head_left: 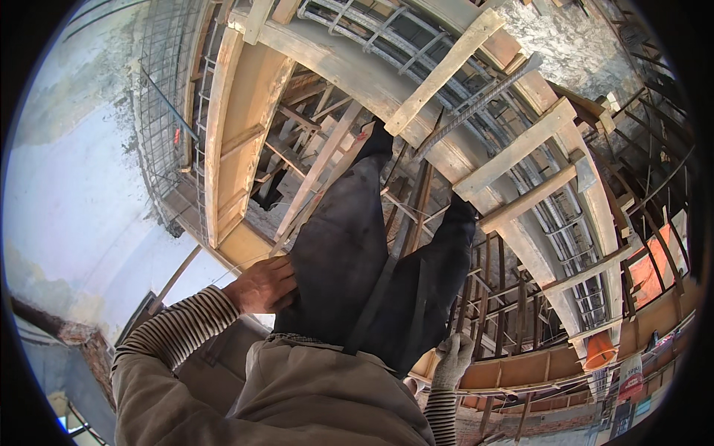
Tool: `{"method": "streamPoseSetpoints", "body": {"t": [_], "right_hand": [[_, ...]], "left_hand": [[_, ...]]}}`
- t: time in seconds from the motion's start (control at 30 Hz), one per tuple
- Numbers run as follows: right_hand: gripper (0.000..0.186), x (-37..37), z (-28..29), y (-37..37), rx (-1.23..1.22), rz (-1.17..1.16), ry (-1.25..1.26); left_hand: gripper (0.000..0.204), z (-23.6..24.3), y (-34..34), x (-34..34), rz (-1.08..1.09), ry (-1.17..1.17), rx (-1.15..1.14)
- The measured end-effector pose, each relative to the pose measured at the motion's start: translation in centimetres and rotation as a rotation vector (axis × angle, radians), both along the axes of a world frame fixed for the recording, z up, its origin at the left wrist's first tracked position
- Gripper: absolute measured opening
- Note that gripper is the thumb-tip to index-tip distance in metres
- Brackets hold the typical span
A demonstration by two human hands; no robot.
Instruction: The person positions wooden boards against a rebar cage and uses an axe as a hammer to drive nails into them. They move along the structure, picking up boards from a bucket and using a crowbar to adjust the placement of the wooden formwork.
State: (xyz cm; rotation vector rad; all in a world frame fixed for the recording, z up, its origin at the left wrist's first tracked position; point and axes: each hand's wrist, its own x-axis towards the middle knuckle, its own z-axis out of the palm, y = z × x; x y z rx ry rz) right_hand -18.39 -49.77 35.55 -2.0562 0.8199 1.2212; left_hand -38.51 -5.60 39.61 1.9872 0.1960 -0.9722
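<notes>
My left hand, bare below a striped cuff, lies against the left thigh of my dark trousers. Its fingers rest bent on the cloth, and nothing shows in it. By my right hip is my right hand, in a pale knitted glove. Its fingers look curled in, and whatever they may hold is hidden. Both legs reach forward to a wooden beam form, where my dark shoes are partly hidden by its edge. Steel reinforcing bars run inside the form, and wooden cross-slats bridge its top.
Below my legs, gaps between timbers drop to a lower level with wooden props. A ribbed bar lies slanted across the form. At the left stand wire mesh and a pale wall. An orange bucket-like object is at the right.
</notes>
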Motion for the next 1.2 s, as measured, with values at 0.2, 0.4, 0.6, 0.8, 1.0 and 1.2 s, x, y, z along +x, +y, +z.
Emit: {"method": "streamPoseSetpoints", "body": {"t": [0.2, 0.4, 0.6, 0.8, 1.0, 1.2], "right_hand": [[0.014, -4.4, 9.2, -4.4, -0.032, -0.222, 0.445], [0.014, -6.7, 14.3, -5.1, 0.004, -0.206, 0.355], [0.015, -6.1, 18.3, -7.5, -0.008, -0.138, 0.28], [0.016, -6.5, 21.4, -9.1, -0.004, -0.107, 0.2], [0.017, -6.1, 23.2, -10.5, 0.031, -0.053, 0.139], [0.018, -7.3, 25.1, -10.3, 0.065, -0.057, 0.066]], "left_hand": [[0.03, -0.6, -1.5, 2.4, 0.16, -0.049, 0.089], [0.049, -4.9, -7.5, 4.5, 1.05, 0.073, -0.102], [0.032, -0.2, -4.3, 2.2, 0.569, 0.1, 0.135], [0.034, 8.4, -4.2, 3.4, 0.63, 0.035, 0.035], [0.019, 8.1, -3.9, 4.6, 0.421, 0.013, 0.135], [0.021, 5.5, -4.6, 4.1, 0.827, 0.24, 0.095]]}}
